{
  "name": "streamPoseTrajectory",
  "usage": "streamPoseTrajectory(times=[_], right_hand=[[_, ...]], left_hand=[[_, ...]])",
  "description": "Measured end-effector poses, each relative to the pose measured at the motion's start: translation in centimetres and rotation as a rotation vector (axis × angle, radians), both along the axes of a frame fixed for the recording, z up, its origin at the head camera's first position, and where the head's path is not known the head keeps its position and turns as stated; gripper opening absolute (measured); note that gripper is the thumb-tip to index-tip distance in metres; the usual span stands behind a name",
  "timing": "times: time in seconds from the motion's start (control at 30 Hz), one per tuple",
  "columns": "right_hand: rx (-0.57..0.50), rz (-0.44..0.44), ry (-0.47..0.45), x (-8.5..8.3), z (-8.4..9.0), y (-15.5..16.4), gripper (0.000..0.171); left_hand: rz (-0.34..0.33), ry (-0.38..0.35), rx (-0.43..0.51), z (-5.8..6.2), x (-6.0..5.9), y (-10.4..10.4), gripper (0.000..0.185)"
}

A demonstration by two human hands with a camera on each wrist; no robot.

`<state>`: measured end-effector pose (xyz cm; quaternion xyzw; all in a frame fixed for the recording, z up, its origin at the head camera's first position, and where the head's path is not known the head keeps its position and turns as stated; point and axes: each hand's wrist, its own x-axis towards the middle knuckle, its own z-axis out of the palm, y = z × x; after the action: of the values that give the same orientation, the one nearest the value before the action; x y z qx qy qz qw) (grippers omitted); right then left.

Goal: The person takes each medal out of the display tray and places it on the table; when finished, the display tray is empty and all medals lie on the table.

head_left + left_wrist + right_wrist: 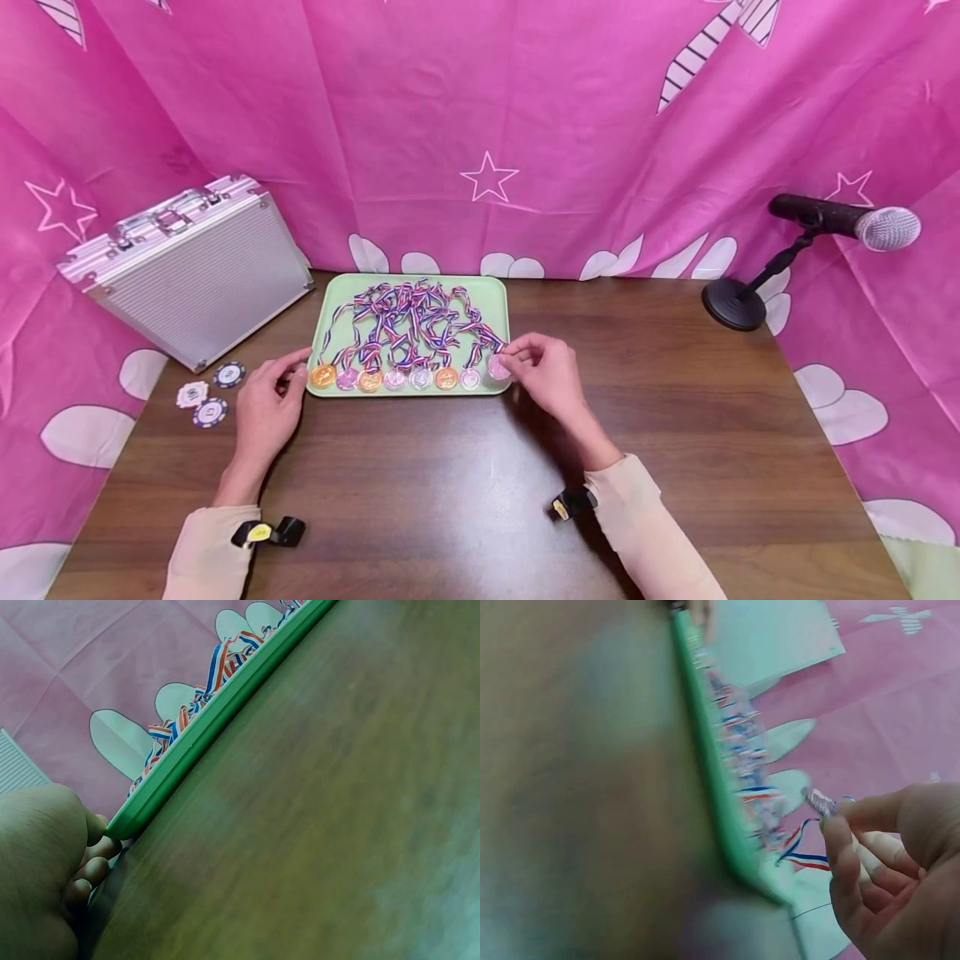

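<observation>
In the head view, the right hand [547,375] pinches a medal [495,367] at the right of the tray [489,302]. The left wrist view shows the left hand [43,859] gripping the tray's corner; the right wrist's, striped ribbon [808,860] by the medal.

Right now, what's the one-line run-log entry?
left hand: grips green tray by left edge | right hand: pinches pink medal at tray's right end | other medals: lined along near edge

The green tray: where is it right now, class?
In the head view, the green tray lies left of centre on the table, between the left hand and the right hand, right of the silver case.
</observation>
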<state>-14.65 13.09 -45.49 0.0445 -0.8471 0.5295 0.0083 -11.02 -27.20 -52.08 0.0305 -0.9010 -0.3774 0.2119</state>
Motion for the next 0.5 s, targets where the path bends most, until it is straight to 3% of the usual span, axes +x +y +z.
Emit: streamPoseTrajectory(times=[0.1,0.2,0.4,0.5], right_hand=[[-0.215,0.01,-0.089,-0.4,2.0,0.1,0.012],[-0.354,0.028,-0.114,-0.9,4.2,0.1,0.019],[-0.442,0.064,-0.018,-1.1,8.4,0.1,0.024],[-0.484,0.069,0.054,-0.5,10.6,0.5,0.017]], left_hand=[[-0.002,-0.001,0.002,0.0,0.0,-0.1,0.029],[-0.002,0.001,0.007,0.0,0.0,-0.2,0.029],[0.004,-0.013,0.001,-0.1,0.0,-0.2,0.029],[0.007,-0.021,0.001,-0.1,0.0,-0.1,0.029]])
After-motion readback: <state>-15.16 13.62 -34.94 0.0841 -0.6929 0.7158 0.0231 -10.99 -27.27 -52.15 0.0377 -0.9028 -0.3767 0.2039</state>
